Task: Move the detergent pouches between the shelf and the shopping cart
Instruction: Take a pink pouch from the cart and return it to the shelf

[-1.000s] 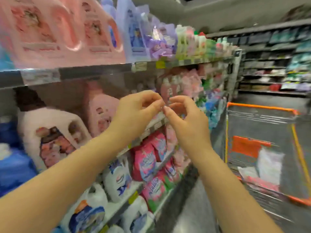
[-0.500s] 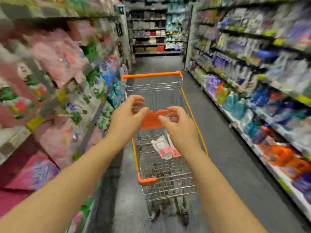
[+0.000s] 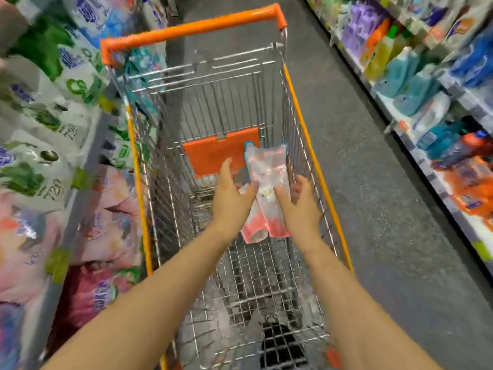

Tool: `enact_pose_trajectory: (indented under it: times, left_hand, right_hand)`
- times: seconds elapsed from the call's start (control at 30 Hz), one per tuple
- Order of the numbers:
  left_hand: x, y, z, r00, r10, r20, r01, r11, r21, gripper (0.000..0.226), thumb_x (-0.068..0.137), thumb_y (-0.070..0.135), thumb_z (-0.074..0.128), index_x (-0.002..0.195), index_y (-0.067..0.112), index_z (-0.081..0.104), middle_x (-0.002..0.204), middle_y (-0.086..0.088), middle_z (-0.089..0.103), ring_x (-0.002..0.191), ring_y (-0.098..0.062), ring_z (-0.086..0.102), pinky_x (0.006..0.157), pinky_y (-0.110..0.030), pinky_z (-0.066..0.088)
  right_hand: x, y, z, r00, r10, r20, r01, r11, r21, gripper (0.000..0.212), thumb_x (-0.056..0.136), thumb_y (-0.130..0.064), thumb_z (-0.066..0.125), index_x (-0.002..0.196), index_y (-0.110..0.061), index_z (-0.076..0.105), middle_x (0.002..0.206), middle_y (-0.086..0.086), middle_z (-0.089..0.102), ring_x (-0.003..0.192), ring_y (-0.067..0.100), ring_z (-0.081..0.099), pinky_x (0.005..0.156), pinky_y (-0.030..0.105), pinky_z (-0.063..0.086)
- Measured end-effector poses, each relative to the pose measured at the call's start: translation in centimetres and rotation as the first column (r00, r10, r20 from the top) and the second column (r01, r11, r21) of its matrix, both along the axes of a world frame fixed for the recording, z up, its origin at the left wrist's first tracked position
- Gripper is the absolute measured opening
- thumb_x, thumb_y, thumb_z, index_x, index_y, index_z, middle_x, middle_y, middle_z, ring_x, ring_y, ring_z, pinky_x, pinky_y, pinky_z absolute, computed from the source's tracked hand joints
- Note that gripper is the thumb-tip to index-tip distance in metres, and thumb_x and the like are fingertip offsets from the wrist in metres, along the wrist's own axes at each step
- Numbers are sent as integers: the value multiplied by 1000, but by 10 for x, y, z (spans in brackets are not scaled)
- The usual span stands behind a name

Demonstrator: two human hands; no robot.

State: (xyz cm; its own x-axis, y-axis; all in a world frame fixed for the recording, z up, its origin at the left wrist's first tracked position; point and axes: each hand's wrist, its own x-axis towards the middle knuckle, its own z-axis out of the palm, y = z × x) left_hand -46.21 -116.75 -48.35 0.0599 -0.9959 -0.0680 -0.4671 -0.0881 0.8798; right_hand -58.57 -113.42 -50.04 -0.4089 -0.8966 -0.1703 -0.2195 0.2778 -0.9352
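Observation:
A white-and-pink detergent pouch (image 3: 266,169) lies lengthwise in the wire shopping cart (image 3: 314,161), beside the orange seat flap (image 3: 213,153). A second pouch seems to lie under it, but blur hides the edge. Both my hands are down inside the basket on either side of the pouch. My left hand (image 3: 230,198) has its fingers stretched forward and its thumb touching the pouch's left edge. My right hand (image 3: 300,209) lies against the right edge, thumb on top, fingers spread and fairly straight. Neither hand visibly closes round the pouch.
The left shelf (image 3: 40,116) holds green-and-white and pink pouches (image 3: 106,217), tight against the cart's side. Across the grey aisle floor (image 3: 360,156), the right shelf carries blue, orange and purple bottles (image 3: 416,84). The cart's orange bar (image 3: 192,28) is at the far end.
The view swung from the left shelf to the cart and tilted down. Both hands dropped from above the basket into it and now flank the pouch.

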Motion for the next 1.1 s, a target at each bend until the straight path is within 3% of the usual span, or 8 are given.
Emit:
enact_pose_trajectory:
  times: [0.13, 0.33, 0.57, 0.67, 0.73, 0.87, 1.0, 1.1]
  left_hand:
    - [-23, -42, -83, 999, 43, 12, -44, 986, 164, 89, 80, 26, 70, 147, 19, 12, 143, -12, 40, 115, -21, 51, 98, -33, 41]
    - [-39, -68, -188, 998, 51, -27, -40, 946, 323, 99, 76, 28, 75, 147, 16, 7, 139, -9, 40, 117, -21, 50, 101, -34, 42]
    - [-52, -72, -268, 994, 107, -33, -70, 822, 565, 100, 77, 40, 70, 148, 18, 3, 109, 0, 54, 105, -20, 56, 91, -30, 44]
    - [-59, -80, -284, 957, 250, -149, -98, 757, 646, 88, 80, 27, 70, 145, 13, 12, 117, -2, 55, 102, -20, 59, 94, -35, 46]
    - [-69, -90, -291, 890, 364, -275, -93, 735, 672, 77, 77, 17, 73, 137, 8, 26, 117, -9, 59, 99, -23, 62, 91, -41, 50]
    - [-82, -102, -301, 883, 405, -237, -144, 714, 685, 70, 55, 25, 83, 112, 9, 45, 103, -12, 64, 91, -29, 66, 78, -51, 55]
    - [-86, -90, -285, 957, 278, -83, -181, 796, 578, 32, 76, 18, 73, 103, 4, 63, 86, -4, 67, 82, -20, 66, 64, -22, 51]
    - [-84, -76, -262, 944, 307, -124, -213, 848, 485, 19, 81, 8, 66, 99, 2, 65, 82, -1, 66, 72, -6, 62, 54, -11, 46]
  right_hand:
    - [-7, -47, -76, 994, -89, 62, 77, 982, 173, 57, 92, -35, 54, 141, -13, 35, 140, 8, 47, 128, 23, 44, 95, 21, 31]
    - [9, -87, -162, 986, -141, 90, 107, 945, 311, 74, 84, -53, 49, 141, -8, 34, 143, 13, 44, 131, 27, 42, 110, 39, 31]
    - [0, -85, -227, 964, -187, 187, 99, 911, 399, 53, 97, -30, 47, 143, -8, 32, 135, 6, 45, 124, 14, 41, 92, 2, 25]
    - [-1, -81, -237, 959, -209, 192, 107, 894, 435, 56, 96, -40, 44, 145, -18, 29, 148, 5, 36, 133, 20, 37, 103, 25, 30]
    - [-1, -79, -240, 952, -234, 197, 127, 889, 440, 56, 95, -43, 43, 144, -19, 31, 148, 6, 36, 133, 21, 37, 104, 28, 31]
    - [1, -74, -241, 952, -231, 198, 109, 867, 487, 59, 95, -52, 38, 143, -20, 31, 144, 6, 42, 131, 23, 42, 107, 42, 35]
    - [2, -71, -236, 938, -281, 204, 162, 874, 457, 54, 96, -44, 42, 141, -14, 35, 141, 7, 45, 128, 21, 44, 106, 28, 33]
    - [0, -75, -230, 968, -248, 32, 223, 913, 343, 51, 93, -42, 44, 134, -12, 46, 134, 10, 53, 126, 25, 46, 106, 36, 35]
